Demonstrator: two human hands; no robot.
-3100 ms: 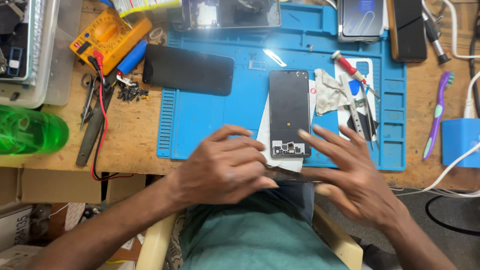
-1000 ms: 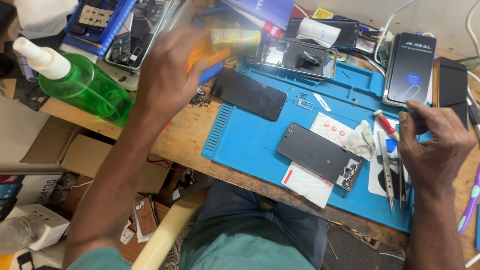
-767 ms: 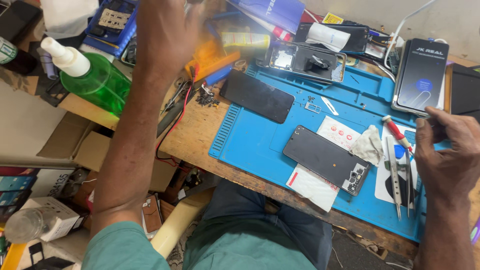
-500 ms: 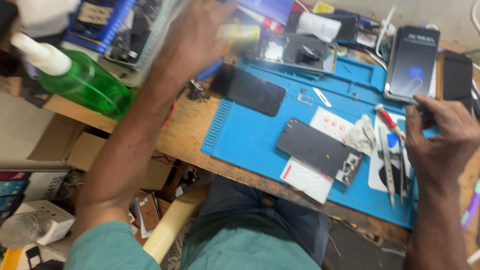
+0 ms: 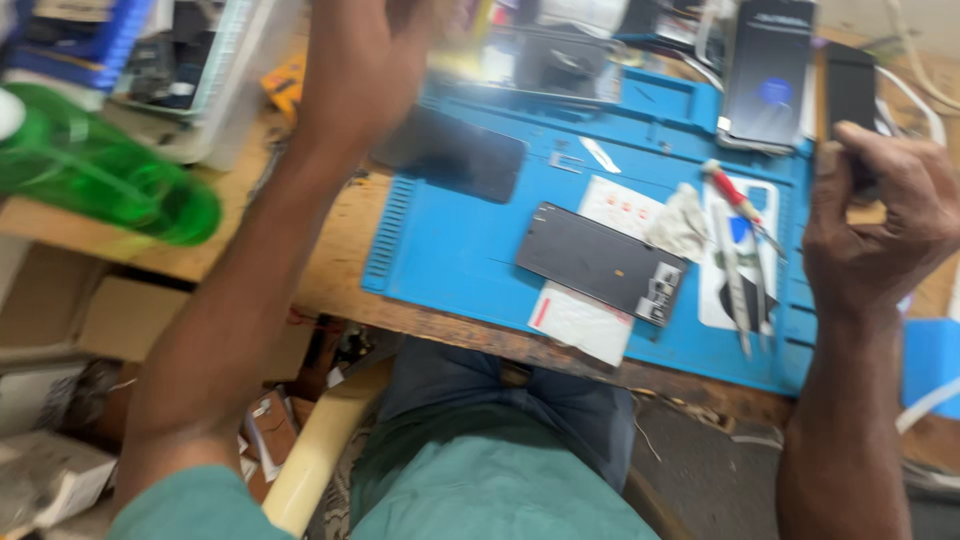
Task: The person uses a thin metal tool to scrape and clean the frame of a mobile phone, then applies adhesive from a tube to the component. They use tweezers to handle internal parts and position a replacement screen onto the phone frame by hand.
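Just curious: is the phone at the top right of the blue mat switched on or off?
On. The phone has a dark screen with a glowing blue spot near its middle.

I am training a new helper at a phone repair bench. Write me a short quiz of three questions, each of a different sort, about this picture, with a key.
1. True or false: the dark phone in the middle of the blue mat lies partly on a white sheet.
2. Multiple choice: the green bottle is at which side of the picture? A) left B) right C) bottom centre
3. Fill in: the red-handled screwdriver lies just left of the ______ hand.

Key:
1. True.
2. A.
3. Right; the left hand is raised over the far left part of the bench, blurred.
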